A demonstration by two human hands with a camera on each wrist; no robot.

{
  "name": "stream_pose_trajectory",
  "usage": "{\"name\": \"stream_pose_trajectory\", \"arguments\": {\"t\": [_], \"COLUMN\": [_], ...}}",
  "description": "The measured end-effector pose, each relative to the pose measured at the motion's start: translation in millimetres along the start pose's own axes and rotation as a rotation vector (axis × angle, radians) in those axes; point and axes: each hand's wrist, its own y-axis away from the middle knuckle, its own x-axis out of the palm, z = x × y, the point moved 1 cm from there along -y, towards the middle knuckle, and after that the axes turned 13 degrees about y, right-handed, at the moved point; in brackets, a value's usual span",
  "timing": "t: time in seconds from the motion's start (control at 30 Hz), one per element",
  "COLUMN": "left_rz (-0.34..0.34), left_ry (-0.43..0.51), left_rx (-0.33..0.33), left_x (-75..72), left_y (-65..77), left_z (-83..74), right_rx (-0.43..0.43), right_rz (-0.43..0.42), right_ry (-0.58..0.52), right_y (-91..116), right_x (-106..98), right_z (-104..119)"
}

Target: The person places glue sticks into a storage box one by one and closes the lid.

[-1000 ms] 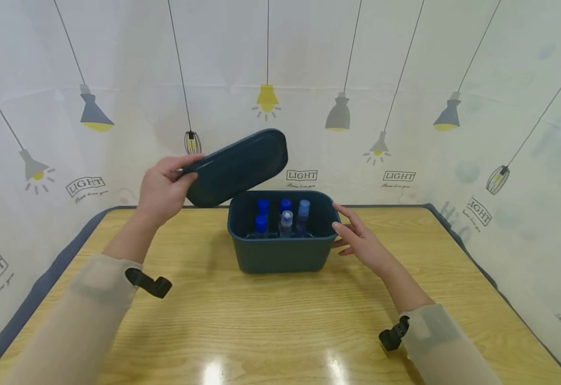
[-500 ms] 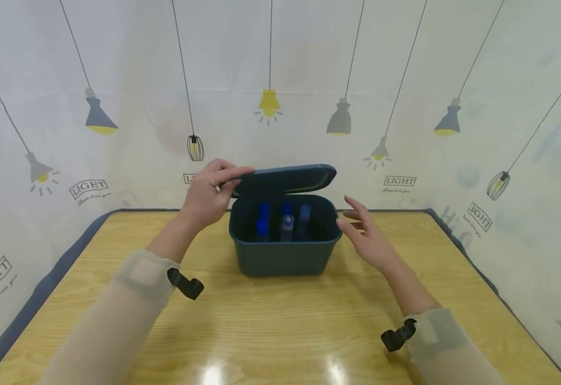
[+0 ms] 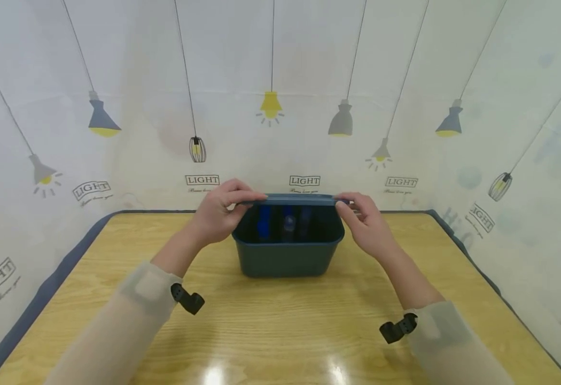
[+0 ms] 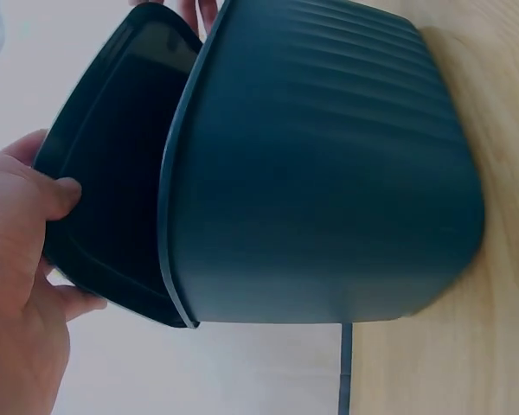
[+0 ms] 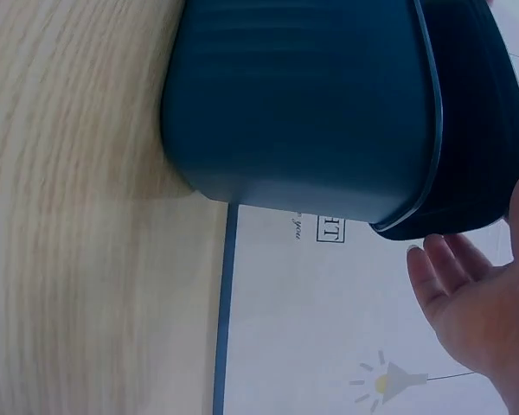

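A dark blue-green box (image 3: pixel 287 260) stands on the table, its front facing me. Its matching lid (image 3: pixel 301 200) is tilted above the back rim, front edge raised, as the left wrist view shows from the side. At the left end, my left hand (image 3: pixel 219 212) pinches the lid between thumb and fingers. My right hand (image 3: pixel 371 229) grips the opposite end, thumb at the front edge and fingers behind and below. Under the lid, several bottles stand in shadow inside the box, among them a blue-capped bottle (image 3: pixel 263 227) and a clear-topped bottle (image 3: pixel 288 223).
The wooden table (image 3: pixel 271 321) runs back to a dark blue edge at the wall. A pale backdrop (image 3: pixel 309 48) printed with hanging lamps surrounds it on the back and sides. Black cameras are strapped to both wrists.
My left hand has brought the lid rightward and down from the left, over the box's back part. My right hand has left the box's right rim and taken the lid's right end.
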Motion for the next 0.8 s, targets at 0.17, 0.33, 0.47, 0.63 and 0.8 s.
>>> {"name": "stream_pose_trajectory", "arguments": {"t": [0.17, 0.33, 0.47, 0.63, 0.8], "left_rz": [0.033, 0.051, 0.028, -0.037, -0.072], "left_ry": [0.038, 0.067, 0.052, 0.054, 0.043], "left_rx": [-0.054, -0.124, -0.082, 0.001, 0.043], "left_x": [1.1, 2.6, 7.3, 15.8, 21.7], "left_y": [13.2, 27.4, 37.4, 50.7, 60.5], "left_z": [0.7, -0.8, -2.0, 0.3, 0.8], "right_rx": [-0.026, -0.060, -0.085, -0.101, -0.107], "right_rz": [0.020, 0.034, 0.015, 0.002, -0.001], "right_ry": [0.032, 0.053, 0.073, 0.101, 0.114], "right_y": [13, 22, 29, 35, 40], "right_x": [0, 4, 11, 18, 23], "right_z": [-10, -19, -22, -24, -24]}}
